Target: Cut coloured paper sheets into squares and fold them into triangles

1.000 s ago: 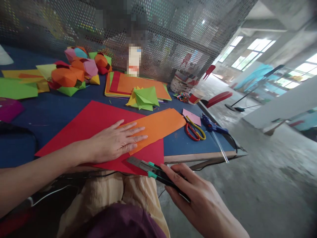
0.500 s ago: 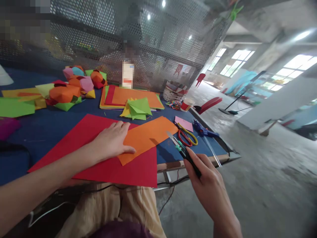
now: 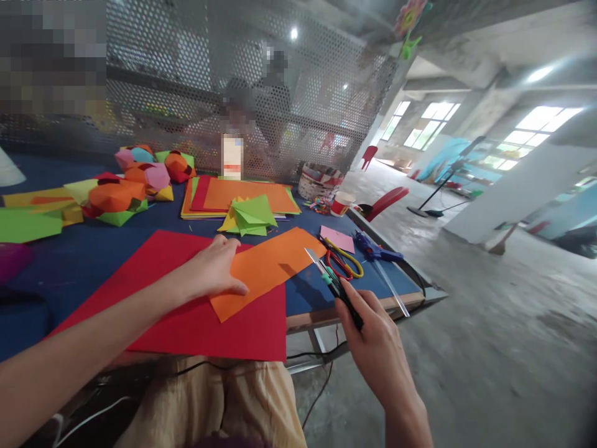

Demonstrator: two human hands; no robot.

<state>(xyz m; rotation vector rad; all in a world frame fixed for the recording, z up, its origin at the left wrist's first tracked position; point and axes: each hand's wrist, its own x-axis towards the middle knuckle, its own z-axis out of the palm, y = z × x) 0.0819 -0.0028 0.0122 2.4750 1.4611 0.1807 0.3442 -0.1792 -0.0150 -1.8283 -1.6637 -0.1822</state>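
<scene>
My left hand [image 3: 215, 270] rests with its thumb and fingers apart on the left part of an orange paper strip [image 3: 270, 261]. The strip lies slantwise over a large red sheet [image 3: 186, 323], its right end reaching past the sheet. In my right hand [image 3: 373, 336] is a black and green utility knife [image 3: 333, 283], blade out and pointing up and left, held above the table's front edge. Red and yellow scissors [image 3: 344, 258] lie just beyond the knife.
Folded green pieces [image 3: 254, 214] sit before a stack of coloured paper [image 3: 247, 194]. Paper shapes [image 3: 116, 196] lie at the left. On the right are a pink paper [image 3: 336, 239], a blue glue gun [image 3: 377, 247], a paper cup [image 3: 342, 203] and a basket [image 3: 319, 180].
The view has shifted a little, so the table items appear lower and further left. My left hand stays on the orange strip, and my right hand still holds the knife.
</scene>
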